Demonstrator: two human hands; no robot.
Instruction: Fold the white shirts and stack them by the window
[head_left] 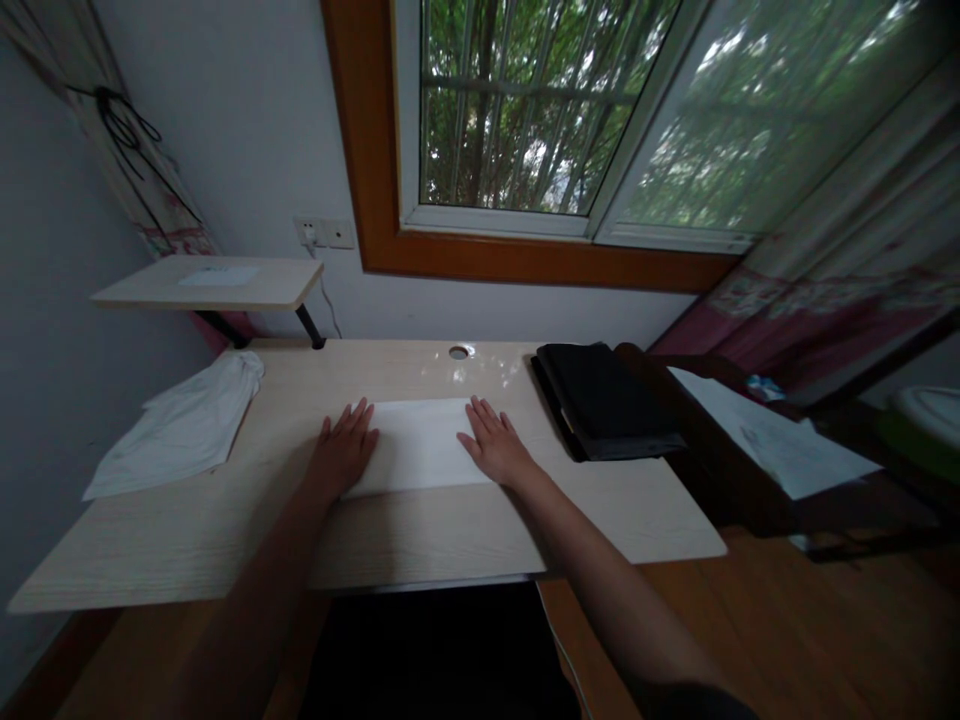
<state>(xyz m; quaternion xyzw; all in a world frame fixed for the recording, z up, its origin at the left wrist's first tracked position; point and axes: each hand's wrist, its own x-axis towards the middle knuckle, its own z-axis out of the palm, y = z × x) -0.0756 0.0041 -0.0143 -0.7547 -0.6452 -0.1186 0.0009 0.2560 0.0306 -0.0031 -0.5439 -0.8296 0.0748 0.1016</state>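
A white rectangular sheet point(424, 445), paper or folded cloth, lies flat on the pale wooden desk point(420, 540). I cannot tell which material it is. My left hand point(345, 448) rests flat on its left end, fingers stretched forward. On the opposite end, my right hand point(493, 440) presses down with its fingers spread. Neither hand grips anything. Both palms partly cover the sheet's short edges.
A crumpled white cloth point(180, 425) lies at the desk's left, below a small raised shelf point(210, 283). Black folders point(604, 395) are stacked at the right. Beyond them, a white sheet point(765, 430) lies on dark furniture. A window point(555, 110) stands behind the desk.
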